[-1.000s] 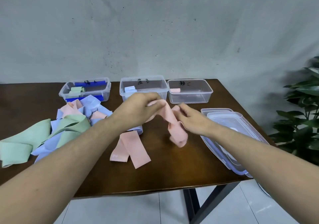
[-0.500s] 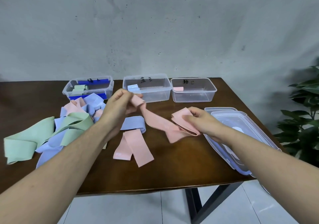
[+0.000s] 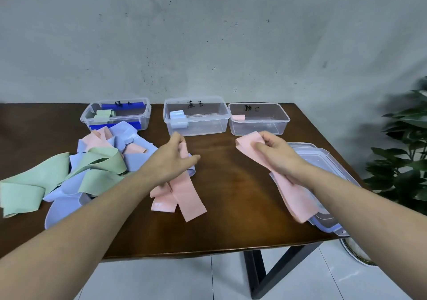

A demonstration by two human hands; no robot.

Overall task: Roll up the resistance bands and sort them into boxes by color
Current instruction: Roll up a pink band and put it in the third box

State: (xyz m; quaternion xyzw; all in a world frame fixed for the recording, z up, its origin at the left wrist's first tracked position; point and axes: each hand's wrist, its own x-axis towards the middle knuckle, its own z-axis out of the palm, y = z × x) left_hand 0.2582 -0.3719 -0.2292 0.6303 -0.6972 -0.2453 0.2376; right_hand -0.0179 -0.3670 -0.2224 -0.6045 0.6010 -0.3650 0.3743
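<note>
Where both hands shared one pink band a moment ago, they have parted: the right hand (image 3: 275, 154) grips it (image 3: 290, 191) above the lids (image 3: 323, 161), unrolled, and the left hand (image 3: 172, 161) pinches another pink strip (image 3: 182, 191). Farther off, the pink box (image 3: 258, 119) holds one roll; its marker label is illegible.

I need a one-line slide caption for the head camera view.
Right hand grips a pink elastic resistance band; left hand pinches another pink band.

Two bare, sleeveless forearms (image 3: 97, 209)
</note>
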